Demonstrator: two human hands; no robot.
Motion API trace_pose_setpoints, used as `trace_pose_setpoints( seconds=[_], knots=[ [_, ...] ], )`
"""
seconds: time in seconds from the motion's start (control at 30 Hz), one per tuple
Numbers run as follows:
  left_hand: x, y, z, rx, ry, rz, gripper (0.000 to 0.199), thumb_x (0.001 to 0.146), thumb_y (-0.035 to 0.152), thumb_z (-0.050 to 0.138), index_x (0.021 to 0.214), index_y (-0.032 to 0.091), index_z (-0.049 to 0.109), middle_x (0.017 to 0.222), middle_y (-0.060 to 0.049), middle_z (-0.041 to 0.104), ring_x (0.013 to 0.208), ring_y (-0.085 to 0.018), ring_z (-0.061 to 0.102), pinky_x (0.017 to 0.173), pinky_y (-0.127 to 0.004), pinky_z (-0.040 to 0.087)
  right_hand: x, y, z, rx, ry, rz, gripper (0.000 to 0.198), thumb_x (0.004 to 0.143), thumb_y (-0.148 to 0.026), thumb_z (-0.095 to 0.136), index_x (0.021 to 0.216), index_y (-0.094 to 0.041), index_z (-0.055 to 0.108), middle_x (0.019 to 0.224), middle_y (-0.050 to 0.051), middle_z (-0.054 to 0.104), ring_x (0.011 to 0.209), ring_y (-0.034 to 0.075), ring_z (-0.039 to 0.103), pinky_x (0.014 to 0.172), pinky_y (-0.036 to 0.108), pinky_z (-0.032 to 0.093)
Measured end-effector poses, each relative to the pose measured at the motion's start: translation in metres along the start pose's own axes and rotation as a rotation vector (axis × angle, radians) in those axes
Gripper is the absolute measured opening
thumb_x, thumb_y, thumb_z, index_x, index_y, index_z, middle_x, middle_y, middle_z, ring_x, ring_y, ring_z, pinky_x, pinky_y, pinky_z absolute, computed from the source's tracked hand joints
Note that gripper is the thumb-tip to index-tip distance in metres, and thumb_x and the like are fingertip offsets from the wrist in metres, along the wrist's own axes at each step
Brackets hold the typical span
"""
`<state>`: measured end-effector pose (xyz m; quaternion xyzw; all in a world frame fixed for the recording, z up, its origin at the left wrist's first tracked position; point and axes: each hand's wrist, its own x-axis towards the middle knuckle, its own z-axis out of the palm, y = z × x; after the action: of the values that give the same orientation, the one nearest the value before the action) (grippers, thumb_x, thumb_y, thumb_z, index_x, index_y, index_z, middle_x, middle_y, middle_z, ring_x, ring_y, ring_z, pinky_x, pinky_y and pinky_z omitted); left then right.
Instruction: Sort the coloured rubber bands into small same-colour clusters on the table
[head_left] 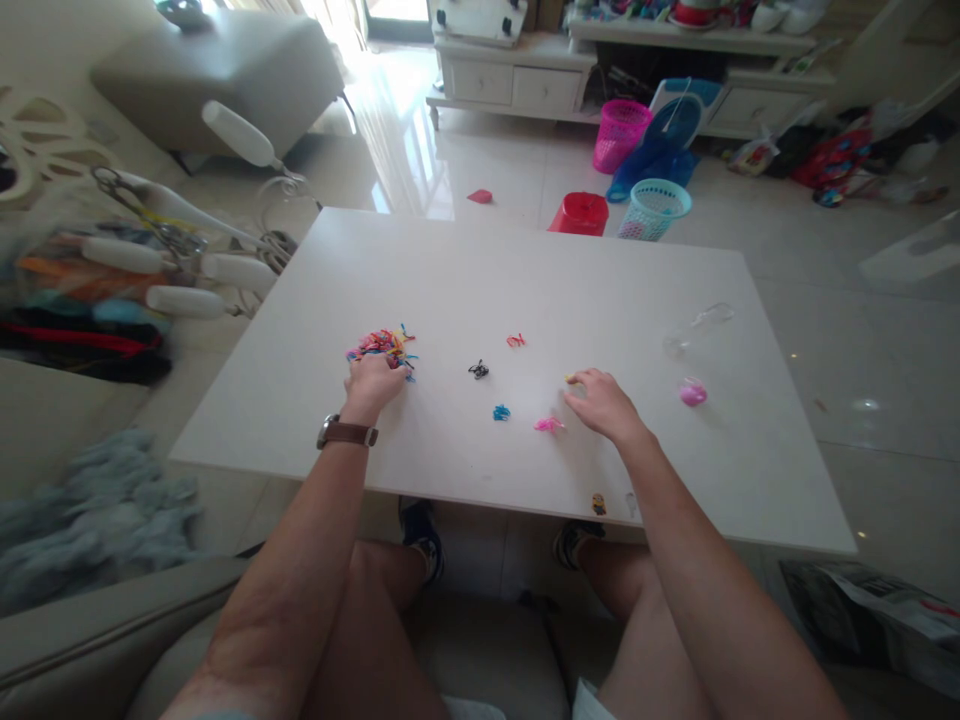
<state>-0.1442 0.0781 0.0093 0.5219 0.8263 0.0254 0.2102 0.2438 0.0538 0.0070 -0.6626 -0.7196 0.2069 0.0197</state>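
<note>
A pile of small multicoloured bands (382, 342) lies on the left half of the white table (450, 270). My left hand (377, 382), with a watch at its wrist, is at the pile's near edge, fingers curled down onto the bands and tips partly hidden. Over to the right, my right hand (602, 402) hovers low above the tabletop, a small yellow band (571, 379) at its pinched fingertips. Between the hands are separate little heaps: black bands (478, 370), red bands (516, 341), blue bands (501, 412) and pink bands (549, 425).
A pink round object (693, 392) and a clear plastic piece (677, 347) lie on the table's right side. Near the front edge is a small yellow figure (598, 503). Beyond the table stand a red bin (583, 213) and a light-blue basket (656, 208).
</note>
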Motion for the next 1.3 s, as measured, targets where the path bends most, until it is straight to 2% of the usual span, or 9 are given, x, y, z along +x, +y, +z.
trace_pose_setpoints(
  seconds=[0.1,0.23,0.53,0.63,0.77,0.93,1.07,1.3],
  knots=[
    [-0.005,0.003,-0.005,-0.015,0.119,-0.023,0.024,0.081,0.034,0.06,0.093,0.023,0.077,0.111,-0.013,0.076,0.111,-0.035,0.065,0.091,-0.044,0.051,0.0,0.0,0.0,0.006,0.004,-0.006,0.037,0.093,-0.033,0.055,0.122,-0.016,0.071,0.132,0.012,0.066,0.123,0.027,0.057,0.111,0.038,0.042],
    [-0.006,0.004,-0.008,-0.103,0.25,0.0,0.023,0.078,0.03,0.063,0.093,0.022,0.079,0.1,-0.011,0.078,0.102,-0.032,0.069,0.089,-0.041,0.053,0.0,-0.001,0.0,0.007,-0.002,-0.005,0.036,0.093,-0.033,0.056,0.121,-0.016,0.071,0.132,0.012,0.066,0.124,0.027,0.057,0.111,0.037,0.041],
    [-0.005,0.009,-0.003,-0.302,0.373,0.071,0.021,0.076,0.023,0.066,0.091,0.019,0.08,0.093,-0.008,0.079,0.092,-0.025,0.073,0.089,-0.035,0.054,-0.002,-0.005,-0.003,0.034,0.003,-0.011,0.034,0.093,-0.032,0.056,0.119,-0.017,0.071,0.131,0.011,0.066,0.125,0.024,0.056,0.111,0.035,0.04],
    [-0.005,0.014,0.004,-0.434,0.331,0.116,0.021,0.075,0.021,0.066,0.091,0.015,0.079,0.09,-0.009,0.079,0.085,-0.022,0.073,0.085,-0.033,0.056,-0.002,-0.005,-0.002,0.038,0.006,-0.008,0.034,0.093,-0.031,0.056,0.119,-0.017,0.071,0.131,0.01,0.066,0.125,0.025,0.057,0.111,0.035,0.04],
    [-0.009,0.031,0.022,-0.651,0.162,0.231,0.022,0.07,0.019,0.07,0.09,0.013,0.077,0.088,-0.009,0.078,0.081,-0.02,0.073,0.077,-0.03,0.057,-0.004,-0.009,-0.002,0.036,0.002,-0.005,0.034,0.093,-0.032,0.055,0.118,-0.017,0.071,0.131,0.01,0.066,0.123,0.027,0.057,0.109,0.037,0.042],
    [-0.02,0.059,0.044,-0.748,0.028,0.272,0.021,0.069,0.018,0.072,0.089,0.014,0.075,0.086,-0.008,0.077,0.08,-0.02,0.073,0.073,-0.029,0.056,-0.006,-0.019,-0.002,0.042,-0.001,-0.011,0.033,0.093,-0.032,0.054,0.118,-0.018,0.071,0.132,0.009,0.066,0.122,0.027,0.056,0.107,0.038,0.043],
    [-0.026,0.074,0.051,-0.779,0.005,0.248,0.019,0.071,0.022,0.074,0.089,0.016,0.073,0.089,-0.008,0.078,0.081,-0.02,0.073,0.071,-0.029,0.056,-0.011,-0.03,-0.006,0.069,-0.002,-0.019,0.031,0.093,-0.032,0.055,0.117,-0.02,0.07,0.131,0.009,0.067,0.123,0.026,0.056,0.104,0.037,0.045],
    [-0.024,0.08,0.064,-0.784,0.019,0.238,0.016,0.071,0.022,0.075,0.087,0.017,0.073,0.084,-0.008,0.079,0.082,-0.021,0.074,0.074,-0.03,0.057,-0.017,-0.043,-0.008,0.1,-0.015,-0.059,0.029,0.094,-0.032,0.053,0.116,-0.021,0.07,0.131,0.008,0.066,0.123,0.027,0.054,0.102,0.038,0.046]
  ],
)
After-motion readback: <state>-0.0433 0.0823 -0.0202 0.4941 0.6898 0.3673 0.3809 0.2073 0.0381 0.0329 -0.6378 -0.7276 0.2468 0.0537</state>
